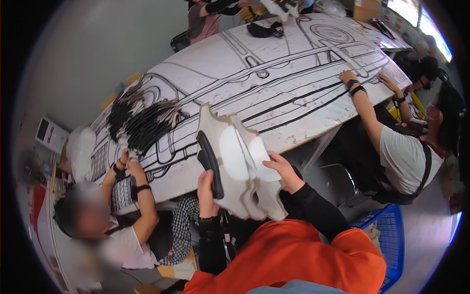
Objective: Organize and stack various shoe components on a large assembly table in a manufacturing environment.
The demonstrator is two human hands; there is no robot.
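In front of my body I hold a beige shaped fabric piece (232, 196) with wavy edges. White oval pads (234, 154) lie on its face, and a black padded strip (210, 161) runs down its left edge. My left hand (208, 193) grips that left edge near the strip, thumb up. My right hand (285, 172) closes on the right side, its fingers against the white pad there. The piece looks folded or layered along the middle; I cannot tell how many layers it has. Its underside is hidden.
A long table (293, 117) with black line drawings stretches ahead. Bundles of black and grey pieces (147, 122) lie at its left, by a person's hands. Another person's hands (350, 81) rest on the right edge. A blue basket (394, 240) stands at my right, beside a dark chair (338, 181).
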